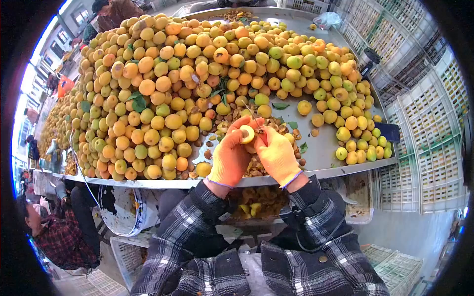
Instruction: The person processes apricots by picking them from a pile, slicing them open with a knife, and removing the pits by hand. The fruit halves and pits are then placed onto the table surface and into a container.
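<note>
Both my hands wear orange knit gloves and meet above the front edge of the metal table. My left hand is closed around a cut apricot half, its pale inner face showing. Touching it from the right, my right hand has thumb and fingers pinched together. A thin pointed tool sticks up from that pinch; its lower part is hidden by the fingers. A small brown spot, perhaps a pit, shows at the fingertips. Cut pieces and brown pits lie on the table beneath and behind my hands.
A large heap of whole apricots covers the left and back of the metal table. A dark phone lies at the right edge. White crates are stacked on the right. A white bucket stands below left. Other people sit at left.
</note>
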The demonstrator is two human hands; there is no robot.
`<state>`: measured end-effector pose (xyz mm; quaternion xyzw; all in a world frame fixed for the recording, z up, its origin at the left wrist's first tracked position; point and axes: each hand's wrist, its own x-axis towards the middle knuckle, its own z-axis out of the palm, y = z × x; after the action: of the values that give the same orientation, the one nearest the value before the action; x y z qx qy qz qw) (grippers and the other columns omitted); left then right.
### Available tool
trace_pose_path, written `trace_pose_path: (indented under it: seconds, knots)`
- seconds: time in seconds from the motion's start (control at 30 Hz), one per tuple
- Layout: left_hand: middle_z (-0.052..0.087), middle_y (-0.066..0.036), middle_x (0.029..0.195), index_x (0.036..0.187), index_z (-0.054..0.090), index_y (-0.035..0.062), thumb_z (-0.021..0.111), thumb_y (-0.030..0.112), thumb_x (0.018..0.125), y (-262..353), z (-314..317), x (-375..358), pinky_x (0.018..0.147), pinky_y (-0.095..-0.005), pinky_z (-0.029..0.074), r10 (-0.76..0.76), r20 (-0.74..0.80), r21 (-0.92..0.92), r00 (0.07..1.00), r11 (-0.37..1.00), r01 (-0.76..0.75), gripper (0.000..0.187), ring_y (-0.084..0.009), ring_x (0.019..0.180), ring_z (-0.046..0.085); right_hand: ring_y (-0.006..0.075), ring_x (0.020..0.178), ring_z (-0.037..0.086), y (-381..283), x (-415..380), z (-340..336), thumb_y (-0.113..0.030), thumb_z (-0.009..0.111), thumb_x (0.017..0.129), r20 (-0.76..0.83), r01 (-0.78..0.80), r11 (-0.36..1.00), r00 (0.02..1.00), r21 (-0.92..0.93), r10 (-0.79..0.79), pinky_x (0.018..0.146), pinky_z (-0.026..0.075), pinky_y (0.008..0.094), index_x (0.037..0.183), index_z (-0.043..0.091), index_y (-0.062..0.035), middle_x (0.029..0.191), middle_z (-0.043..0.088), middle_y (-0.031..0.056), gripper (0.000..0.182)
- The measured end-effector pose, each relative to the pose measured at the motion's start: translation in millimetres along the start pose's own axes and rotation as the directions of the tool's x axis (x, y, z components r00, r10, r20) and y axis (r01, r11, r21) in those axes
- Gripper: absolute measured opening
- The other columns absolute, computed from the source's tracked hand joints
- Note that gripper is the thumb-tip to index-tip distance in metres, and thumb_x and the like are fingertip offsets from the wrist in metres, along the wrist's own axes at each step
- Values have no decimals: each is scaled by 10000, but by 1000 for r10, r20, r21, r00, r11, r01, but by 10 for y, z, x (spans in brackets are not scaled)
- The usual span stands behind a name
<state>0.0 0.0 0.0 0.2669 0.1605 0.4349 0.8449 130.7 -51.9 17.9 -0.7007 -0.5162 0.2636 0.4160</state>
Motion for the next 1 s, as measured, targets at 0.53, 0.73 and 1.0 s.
trace_pose_path:
  seconds: [0.53,0.73,1.0]
  knots:
    - [653,-87,773,964,562,85,374,670,985,-336,186,-159,507,-324,499,-150,-314,185,937,959,215,615,-197,599,624,55,432,293,-336,143,-123,-266,582,1011,-242,110,427,933,897,268,408,232,263,775,484,-111,564,335,-62,299]
    - [665,-53,850,970,602,93,434,653,978,-343,321,-245,640,-284,550,-71,-358,280,931,943,179,585,-151,716,659,36,466,391,-352,120,-65,-229,623,992,-316,174,487,921,856,227,419,290,238,871,604,-51,609,470,-54,216]
    - [633,-11,820,962,631,88,412,618,1008,-346,308,-231,690,-247,492,75,-471,483,879,856,185,575,-89,725,579,89,386,439,-285,208,33,-289,634,981,-244,145,389,945,910,219,363,328,256,825,572,-57,556,505,-20,286]
